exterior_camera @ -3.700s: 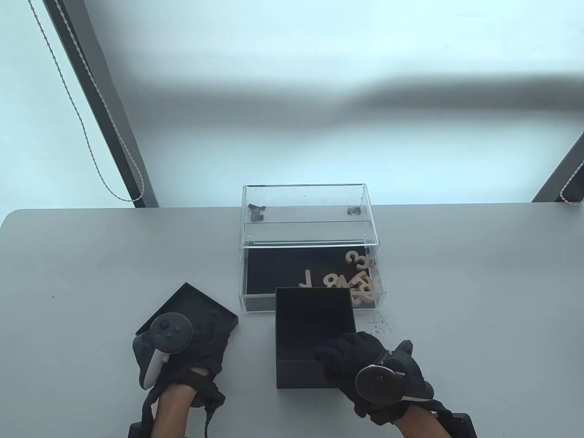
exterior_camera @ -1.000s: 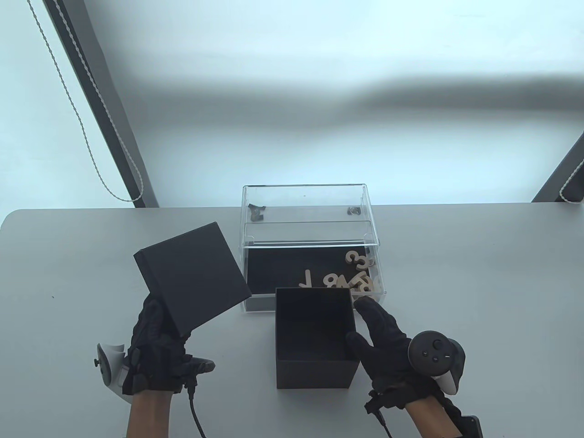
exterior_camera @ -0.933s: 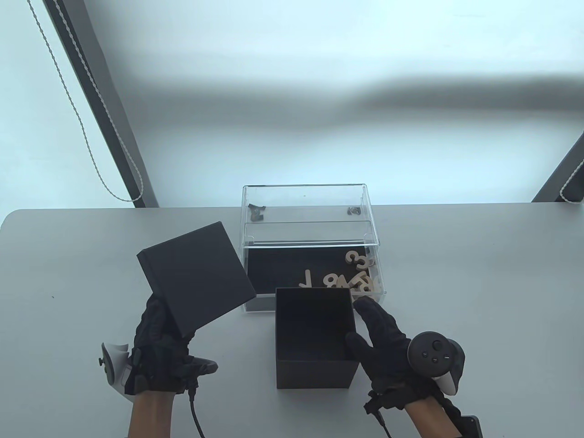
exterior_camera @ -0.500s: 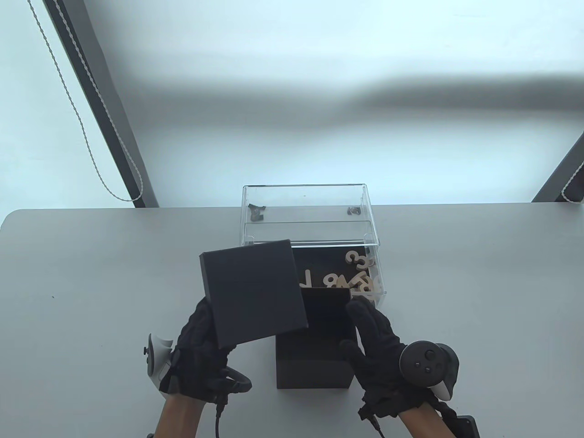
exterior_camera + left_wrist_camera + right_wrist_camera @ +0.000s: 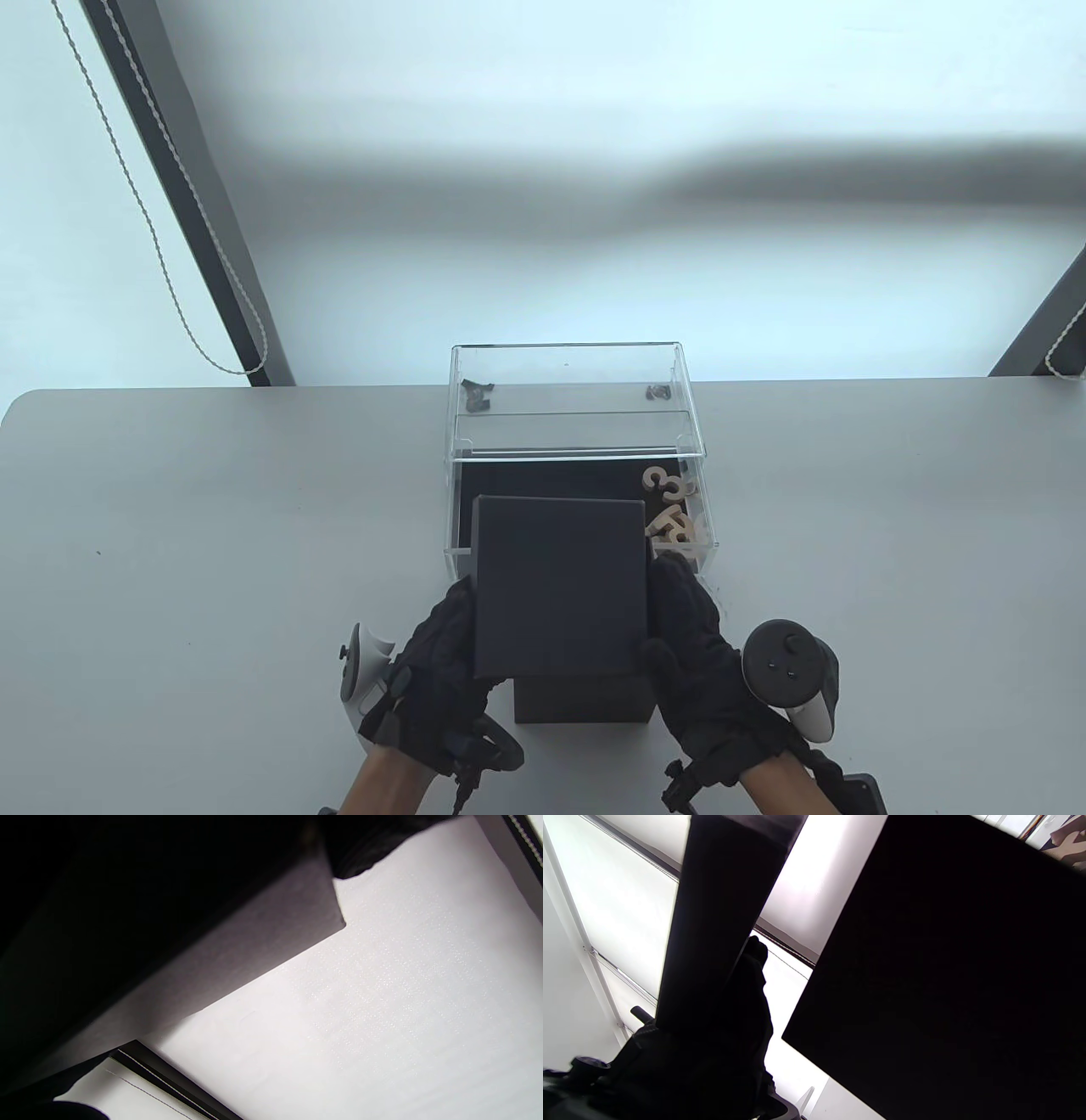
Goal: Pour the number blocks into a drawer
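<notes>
Starting at the left of the table view, we see the grey table (image 5: 212, 526) bare up to our left hand (image 5: 437, 671), which comes in from the bottom edge with its white tracker on the outer side. Its fingers are curled round the left edge of the black lid (image 5: 560, 586), gripping it. We hold the lid flat above the black box (image 5: 585, 700), whose front wall shows just beneath the lid's near edge; whether the lid already touches the box rim we cannot tell. On the right side our right hand (image 5: 704, 662) lies with fairly straight fingers along the right edge of the lid and box, thumb towards the front, pressing rather than wrapping; the dark round tracker sits behind it. Beyond the lid stands the clear acrylic case (image 5: 568, 399), with its drawer (image 5: 708, 543) pulled out towards us and lined in black. The wooden number blocks (image 5: 670, 509) lie piled in the drawer's right part, just beside the lid's far right corner. In the wrist views we make out little beyond dark surfaces.
</notes>
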`<state>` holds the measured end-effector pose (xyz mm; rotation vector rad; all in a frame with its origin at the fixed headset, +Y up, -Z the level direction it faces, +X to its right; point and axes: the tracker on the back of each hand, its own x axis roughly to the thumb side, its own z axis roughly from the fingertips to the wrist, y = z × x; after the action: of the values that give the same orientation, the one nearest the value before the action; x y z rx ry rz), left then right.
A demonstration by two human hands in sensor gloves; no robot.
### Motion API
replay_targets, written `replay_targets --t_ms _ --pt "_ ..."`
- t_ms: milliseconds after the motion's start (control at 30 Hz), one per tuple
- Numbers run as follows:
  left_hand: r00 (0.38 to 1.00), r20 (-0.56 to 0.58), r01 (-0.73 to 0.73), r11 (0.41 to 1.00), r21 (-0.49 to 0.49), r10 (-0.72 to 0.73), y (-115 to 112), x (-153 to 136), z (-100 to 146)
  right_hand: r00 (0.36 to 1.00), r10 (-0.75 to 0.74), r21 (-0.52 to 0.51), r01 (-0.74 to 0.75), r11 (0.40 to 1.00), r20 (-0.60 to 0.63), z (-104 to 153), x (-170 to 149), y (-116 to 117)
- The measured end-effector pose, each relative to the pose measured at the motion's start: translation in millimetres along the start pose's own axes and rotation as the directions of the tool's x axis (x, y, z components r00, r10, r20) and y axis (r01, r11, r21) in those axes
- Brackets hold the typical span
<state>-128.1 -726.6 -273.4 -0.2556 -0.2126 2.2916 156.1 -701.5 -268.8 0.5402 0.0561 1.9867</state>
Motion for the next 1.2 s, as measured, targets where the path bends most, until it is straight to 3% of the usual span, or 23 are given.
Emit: replay_targets --t_ms 233,433,500,633,700,900,1067,1200 --pt "1.000 0.018 0.021 1.000 -0.013 -0.021 -6 -4 1 1.000 -0.010 0.011 0.010 1.000 0.007 1 3 2" --pt "0.968 0.125 0.220 0.975 0.000 -0.218 -7 9 1 1.000 0.004 0.000 -0.004 1.000 0.017 3 9 0" --pt "0.936 0.168 0.315 0.949 -0.004 -0.310 -8 17 1 1.000 0.011 -0.003 -0.011 1.000 0.020 4 11 0" --pt "0.851 0.238 0.463 0.883 0.080 -0.468 -9 29 4 0.999 0.040 -0.011 -0.039 0.999 0.026 5 15 -2" --pt "0.782 0.262 0.554 0.823 0.126 -0.566 -8 33 5 0.999 0.034 -0.014 -0.033 0.999 0.019 6 16 -2" --pt "0.661 0.243 0.683 0.704 0.195 -0.709 -2 35 5 0.998 0.066 -0.015 -0.066 0.998 -0.008 6 15 -4" --pt "0.633 0.176 0.731 0.657 0.184 -0.754 9 26 0 0.987 0.130 0.017 -0.129 0.992 -0.096 6 8 -4" --pt "0.661 0.131 0.719 0.674 0.171 -0.738 18 16 -6 0.982 0.137 0.025 -0.135 0.991 -0.133 4 3 -4"
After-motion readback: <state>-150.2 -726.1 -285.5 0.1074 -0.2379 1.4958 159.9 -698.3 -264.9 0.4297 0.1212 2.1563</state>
